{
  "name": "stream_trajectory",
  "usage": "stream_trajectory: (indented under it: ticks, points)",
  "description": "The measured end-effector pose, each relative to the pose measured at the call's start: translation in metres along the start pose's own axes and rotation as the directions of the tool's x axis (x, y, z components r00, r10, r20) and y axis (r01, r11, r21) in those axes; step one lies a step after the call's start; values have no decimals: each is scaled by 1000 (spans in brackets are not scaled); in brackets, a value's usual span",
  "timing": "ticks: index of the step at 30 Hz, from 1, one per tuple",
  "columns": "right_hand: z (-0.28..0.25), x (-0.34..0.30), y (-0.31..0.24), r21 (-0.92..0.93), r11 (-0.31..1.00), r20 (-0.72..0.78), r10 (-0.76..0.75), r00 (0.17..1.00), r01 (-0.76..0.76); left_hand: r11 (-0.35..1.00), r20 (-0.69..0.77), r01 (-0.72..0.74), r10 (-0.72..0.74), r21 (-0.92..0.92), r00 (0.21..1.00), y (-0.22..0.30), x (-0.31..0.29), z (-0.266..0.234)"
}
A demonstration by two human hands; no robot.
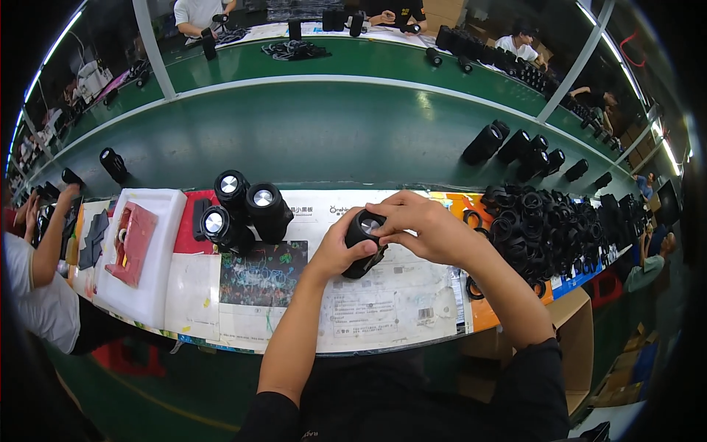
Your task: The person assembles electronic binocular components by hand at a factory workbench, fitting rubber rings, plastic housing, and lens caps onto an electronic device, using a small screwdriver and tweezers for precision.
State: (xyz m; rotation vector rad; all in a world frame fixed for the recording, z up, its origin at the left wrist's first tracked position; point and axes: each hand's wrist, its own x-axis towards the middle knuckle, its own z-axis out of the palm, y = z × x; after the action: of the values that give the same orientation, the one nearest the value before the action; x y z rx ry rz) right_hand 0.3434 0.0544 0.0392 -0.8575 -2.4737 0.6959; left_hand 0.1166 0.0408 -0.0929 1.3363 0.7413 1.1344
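A black cylindrical speaker [359, 234] with a silver disc in its end stands, a little tilted, on the table in front of me. My left hand [340, 250] is closed around its side, thumb near the upper rim. From the right, my right hand [423, 225] pinches at the top rim beside the disc. Whether a small part sits between those fingertips is hidden. To the left, three similar speakers stand close together: one at the back [230, 190], one on the right [269, 214] and one in front [227, 230].
A heap of black rings [526, 221] covers the table's right side. On the left, a red tape dispenser [134, 247] rests on a white foam tray [163, 276]. More black speakers [484, 144] stand on the green surface beyond. A co-worker [44, 272] works at the far left.
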Motion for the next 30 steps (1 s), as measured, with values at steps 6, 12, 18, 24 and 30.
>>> stream_trajectory:
  ticks: [6, 12, 18, 24, 30]
  points:
    - [-25, 10, -5, 131, 980, 101, 140, 985, -153, 998, -51, -58, 57, -24, 997, -9, -6, 6]
    - [61, 81, 1, 80, 898, -59, 437, 898, -432, 997, -8, 52, -53, -53, 999, -13, -10, 3]
    - [78, 81, 19, 73, 849, 84, 518, 851, -523, 999, -35, 28, -29, -43, 999, -22, -11, 0]
    - [83, 82, 22, 587, 691, -65, 560, 826, -422, 997, -55, 9, -13, -79, 998, -10, -6, 5]
    - [95, 17, 40, 958, 264, -258, 621, 741, 112, 979, 2, -68, 69, -191, 998, -9, -2, -4]
